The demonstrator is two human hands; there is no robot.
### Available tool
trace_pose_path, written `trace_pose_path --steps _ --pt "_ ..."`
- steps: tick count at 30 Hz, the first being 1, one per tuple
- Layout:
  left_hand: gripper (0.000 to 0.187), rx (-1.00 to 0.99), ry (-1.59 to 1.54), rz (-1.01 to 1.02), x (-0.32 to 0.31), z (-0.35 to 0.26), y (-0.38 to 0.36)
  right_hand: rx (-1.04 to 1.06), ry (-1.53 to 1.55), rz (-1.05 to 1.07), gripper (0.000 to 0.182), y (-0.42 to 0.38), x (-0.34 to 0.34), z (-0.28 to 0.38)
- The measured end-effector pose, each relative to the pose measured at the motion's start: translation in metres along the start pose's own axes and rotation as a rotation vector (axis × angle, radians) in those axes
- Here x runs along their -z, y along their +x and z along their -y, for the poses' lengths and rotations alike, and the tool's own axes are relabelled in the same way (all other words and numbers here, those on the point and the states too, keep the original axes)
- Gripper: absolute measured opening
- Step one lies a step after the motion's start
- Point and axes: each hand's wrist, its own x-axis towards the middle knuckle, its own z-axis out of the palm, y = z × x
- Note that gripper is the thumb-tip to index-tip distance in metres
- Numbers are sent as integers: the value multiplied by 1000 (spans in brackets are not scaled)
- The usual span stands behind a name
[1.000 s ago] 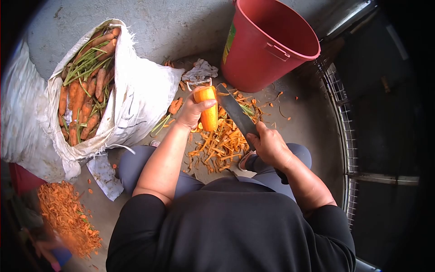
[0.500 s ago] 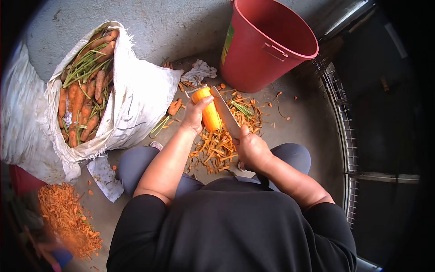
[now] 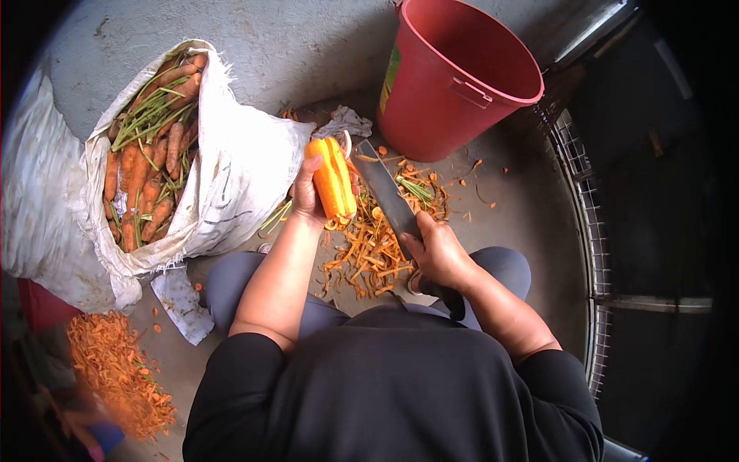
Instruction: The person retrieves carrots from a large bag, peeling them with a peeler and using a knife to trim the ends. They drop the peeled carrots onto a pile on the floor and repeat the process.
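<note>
My left hand (image 3: 307, 192) is closed around a thick peeled carrot (image 3: 332, 181), bright orange with paler lengthwise streaks. The carrot stands nearly upright above the floor. A thin pale curved piece (image 3: 348, 144) shows beside its top; I cannot make out what it is. My right hand (image 3: 437, 250) grips a broad-bladed knife (image 3: 389, 192). Its blade slants up and left, apart from the carrot, with a scrap of orange peel on it near the tip. Orange peelings (image 3: 369, 252) lie in a heap on the floor below both hands, with cut green stems (image 3: 414, 190) beside them.
A white sack (image 3: 254, 154) of unpeeled carrots (image 3: 142, 177) leans open at the left. At the back stands a red bucket (image 3: 431, 108). Another peelings pile (image 3: 115, 369) lies lower left. A metal grille (image 3: 573, 165) runs along the right.
The knife blade has come away from the carrot's top and moved slightly right. My left hand has shifted left with the carrot, which now shows a different, streaked side.
</note>
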Motion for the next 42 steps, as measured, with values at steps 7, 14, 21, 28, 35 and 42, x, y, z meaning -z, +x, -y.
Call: trace_pose_path --steps 7,14,21,28,35,42 --pt "52 49 28 14 1 2 -3 -18 -25 53 29 -8 5 -1" --pt "56 79 136 -21 3 3 -4 58 -220 38 22 -12 12 6" --pt "62 106 170 -34 6 5 -4 119 -54 171 22 -4 10 3" --pt "60 129 159 44 11 6 -4 -103 609 472 25 5 13 -13" --pt "54 143 -29 124 9 15 1 -161 890 385 25 -1 10 -23" --pt "56 125 -100 101 16 10 5 -7 17 145 29 -15 8 -5"
